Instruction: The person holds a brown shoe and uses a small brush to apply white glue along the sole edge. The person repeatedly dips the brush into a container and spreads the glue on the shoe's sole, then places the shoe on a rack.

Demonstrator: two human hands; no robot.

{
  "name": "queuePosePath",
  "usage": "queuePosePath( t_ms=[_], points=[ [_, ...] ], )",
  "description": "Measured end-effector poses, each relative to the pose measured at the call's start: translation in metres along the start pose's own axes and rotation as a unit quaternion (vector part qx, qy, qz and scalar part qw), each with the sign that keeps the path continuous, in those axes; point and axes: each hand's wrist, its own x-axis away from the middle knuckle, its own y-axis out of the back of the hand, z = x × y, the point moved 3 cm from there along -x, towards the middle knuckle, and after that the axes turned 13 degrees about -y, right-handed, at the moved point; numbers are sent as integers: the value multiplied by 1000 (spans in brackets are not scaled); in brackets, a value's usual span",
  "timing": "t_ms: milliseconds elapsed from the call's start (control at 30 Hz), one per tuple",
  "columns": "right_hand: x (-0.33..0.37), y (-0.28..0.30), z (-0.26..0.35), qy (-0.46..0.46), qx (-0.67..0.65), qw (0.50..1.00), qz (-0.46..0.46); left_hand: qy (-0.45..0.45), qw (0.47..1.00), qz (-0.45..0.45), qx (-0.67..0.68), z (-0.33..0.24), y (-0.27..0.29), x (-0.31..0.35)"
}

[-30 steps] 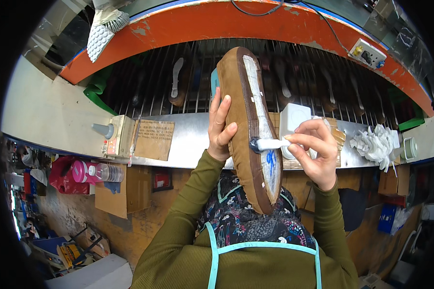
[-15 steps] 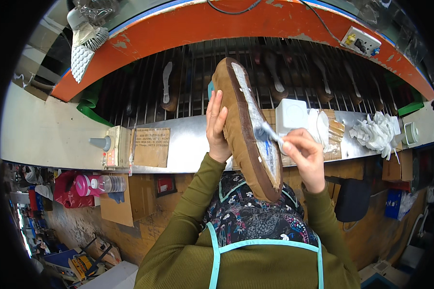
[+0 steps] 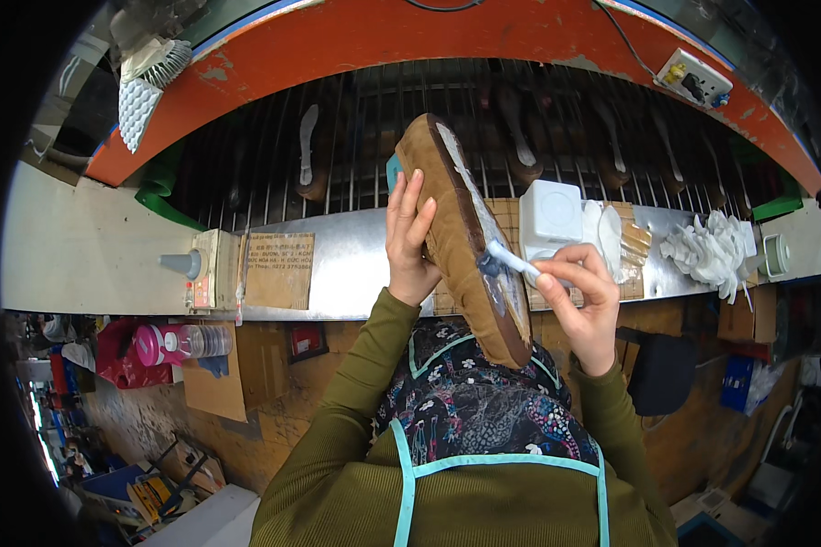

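A tan suede shoe upper [image 3: 442,219] with a dark brown edge is held tilted in front of me, its underside turned toward my right. Along that underside runs a whitish, wet-looking strip. My left hand [image 3: 410,242] grips the shoe from its left side, thumb and fingers around it. A small brush [image 3: 520,264] with a pale handle is pinched between the thumb and fingers of my right hand [image 3: 586,301]. Its dark bristles touch the underside around mid-length. A bit of light blue [image 3: 393,171] shows at the shoe's upper left edge.
Beyond the metal ledge [image 3: 351,246], several shoes lie on a rack of metal rods [image 3: 374,118]. On the ledge are a white square container [image 3: 552,210], white sole-shaped pieces [image 3: 602,239], crumpled white material [image 3: 713,255] and a cardboard piece [image 3: 280,272]. An orange beam [image 3: 356,41] arches above.
The brush and my right hand have shifted slightly, the bristles now pressing nearer the shoe's brown edge. The shoe has turned a little, showing less of its underside.
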Motion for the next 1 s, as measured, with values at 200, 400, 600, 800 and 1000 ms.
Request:
queuePosePath(
  t_ms=[200,400,600,800,1000],
  points=[
    [-24,1,4,71,42,996,-20,-7,1000,2,0,-1,4,-7],
    [-25,10,0,75,49,994,60,7,1000,6,-3,2,5,-10],
    [-17,19,-9,50,22,993,109,32,999,20,9,6,6,-9],
    [-8,24,-15,30,-2,992,122,70,996,43,17,9,1,-6],
    [-6,29,-13,35,-12,992,121,124,990,50,53,5,-6,-3]
  ],
)
